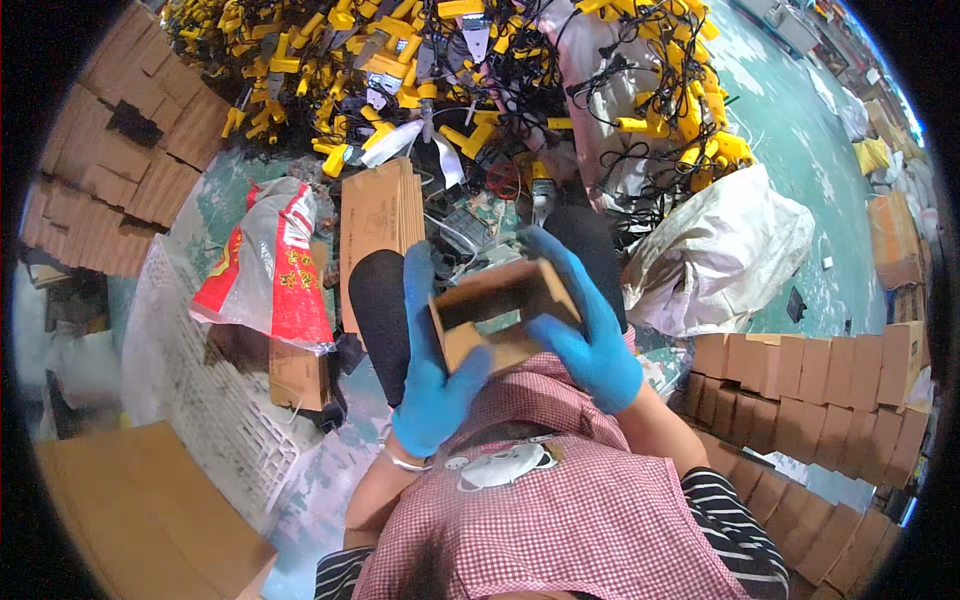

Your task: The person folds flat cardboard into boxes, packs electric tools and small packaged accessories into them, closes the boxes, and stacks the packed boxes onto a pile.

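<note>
A small brown cardboard box (510,351) is held up over my lap, unfolded into a hollow frame. Through its open end I can see to the floor beyond. My left hand (430,390), in a blue glove, grips the box's left side, with the thumb on the near edge. My right hand (592,350), gloved the same way, holds the right side, its fingers along the far wall and thumb at the near edge. Just past the box, a stack of flat folded cartons (378,215) stands upright by my knee.
A big heap of yellow corded tools (400,70) lies ahead. A white sack (715,255) sits at right, a red-and-white plastic bag (270,265) at left. Rows of closed boxes (810,375) fill the right; flattened cardboard (120,150) and a large carton (150,510) occupy the left.
</note>
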Available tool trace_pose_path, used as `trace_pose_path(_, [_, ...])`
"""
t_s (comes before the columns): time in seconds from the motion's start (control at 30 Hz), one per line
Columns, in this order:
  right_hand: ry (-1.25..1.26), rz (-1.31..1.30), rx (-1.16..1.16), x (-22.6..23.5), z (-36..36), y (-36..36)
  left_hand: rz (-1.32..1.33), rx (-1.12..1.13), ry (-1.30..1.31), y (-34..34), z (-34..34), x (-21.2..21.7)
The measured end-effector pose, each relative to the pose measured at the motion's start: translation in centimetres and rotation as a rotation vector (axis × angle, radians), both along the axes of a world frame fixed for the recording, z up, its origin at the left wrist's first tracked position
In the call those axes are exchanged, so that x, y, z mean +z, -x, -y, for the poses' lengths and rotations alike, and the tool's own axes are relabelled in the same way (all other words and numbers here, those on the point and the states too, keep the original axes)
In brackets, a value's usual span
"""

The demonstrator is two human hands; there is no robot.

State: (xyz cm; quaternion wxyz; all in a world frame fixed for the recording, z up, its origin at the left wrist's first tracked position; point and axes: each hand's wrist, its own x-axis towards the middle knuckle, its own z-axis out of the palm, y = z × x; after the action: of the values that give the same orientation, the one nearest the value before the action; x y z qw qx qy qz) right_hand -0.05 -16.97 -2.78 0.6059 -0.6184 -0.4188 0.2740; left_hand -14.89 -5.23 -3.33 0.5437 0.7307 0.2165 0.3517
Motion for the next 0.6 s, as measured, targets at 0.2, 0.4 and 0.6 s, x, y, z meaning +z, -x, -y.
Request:
trace_pose_path(0.2, [0.046, -0.516, -0.109, 2.3, 1.2, 2.4, 0.094, -0.197, 0.442, 0.6, 0.7, 1.4])
trace_pose_path(0.4, [-0.096, -0.366, -0.151, -0.3, 1.8, 1.6, -0.008, -0.38, -0.055, 1.7, -0.8, -0.6])
trace_pose_path(0.6, [0.013, -0.252, 0.105, 0.6, 2.9, -0.6, -0.341, -0.387, -0.493, 4.0, -1.3, -0.5])
